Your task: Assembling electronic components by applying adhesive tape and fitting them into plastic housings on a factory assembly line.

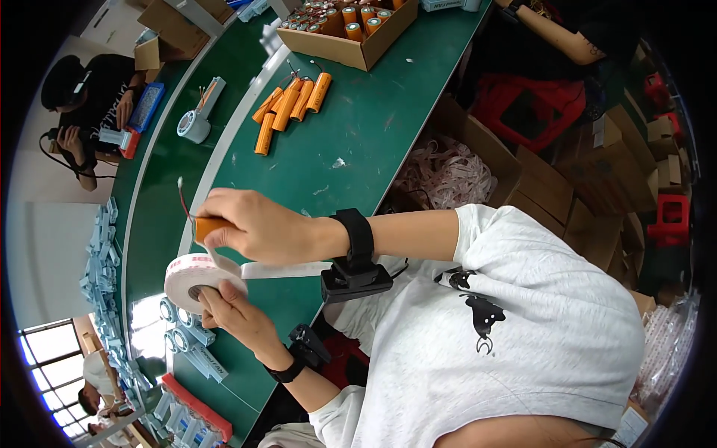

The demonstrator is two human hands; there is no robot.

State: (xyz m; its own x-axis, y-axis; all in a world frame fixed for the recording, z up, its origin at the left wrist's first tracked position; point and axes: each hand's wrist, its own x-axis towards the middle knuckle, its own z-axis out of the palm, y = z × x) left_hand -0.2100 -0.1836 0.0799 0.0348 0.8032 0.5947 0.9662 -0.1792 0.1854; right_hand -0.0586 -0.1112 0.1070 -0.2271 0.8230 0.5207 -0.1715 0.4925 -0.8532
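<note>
My right hand (265,228) is closed around an orange cylindrical battery (211,228); a thin wire with a small white end sticks up from it. Just below, my left hand (239,321) grips a roll of white tape (183,278) with red print, its fingers in the core. A narrow piece of tape runs between the roll and the fingers of my right hand. Another white strip (287,269) stretches from beside the roll toward my right wrist. A black strap with a black box sits on each wrist.
Several orange batteries (287,103) lie on the green table (328,142), near a cardboard box (362,56) filled with more. Pale blue housings (194,125) stand along the line at left. A carton of white strip scraps (448,175) and red stools are beside the table. Other people work nearby.
</note>
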